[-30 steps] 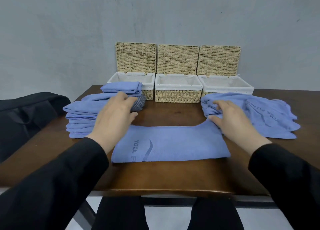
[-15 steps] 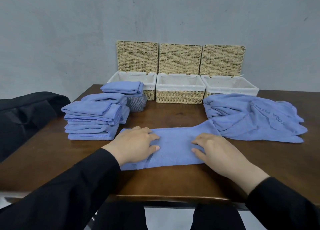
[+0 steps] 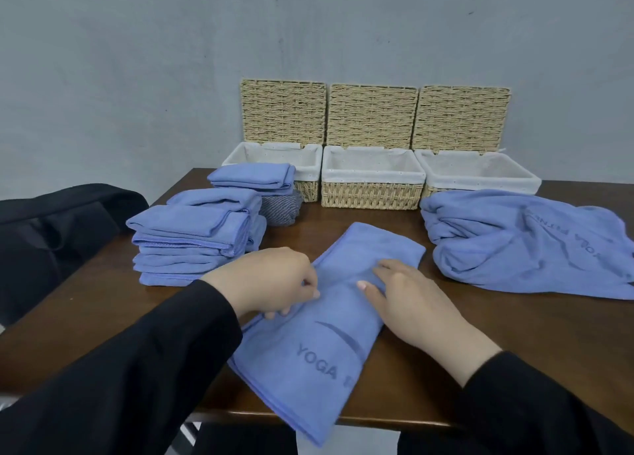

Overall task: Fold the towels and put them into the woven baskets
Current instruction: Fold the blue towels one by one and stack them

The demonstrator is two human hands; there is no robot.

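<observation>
A long blue towel point(image 3: 329, 321), printed "YOGA", lies folded into a narrow strip running diagonally across the brown table point(image 3: 480, 324), its near end hanging over the front edge; the left hand point(image 3: 271, 283) pinches the strip's left edge with curled fingers, while the right hand point(image 3: 408, 300) rests on the cloth with fingers laid nearly flat, pressing it down; the two hands are close but apart. The step in hand looks like the lengthwise strip being readied for its crosswise fold; the next move likely calls for lifting one end onto the other, edges aligned. A stack of folded towels point(image 3: 192, 242) waits at left, a heap of unfolded towels point(image 3: 525, 249) at right; three lined woven baskets point(image 3: 372, 183) stand open behind, nothing visible inside.
</observation>
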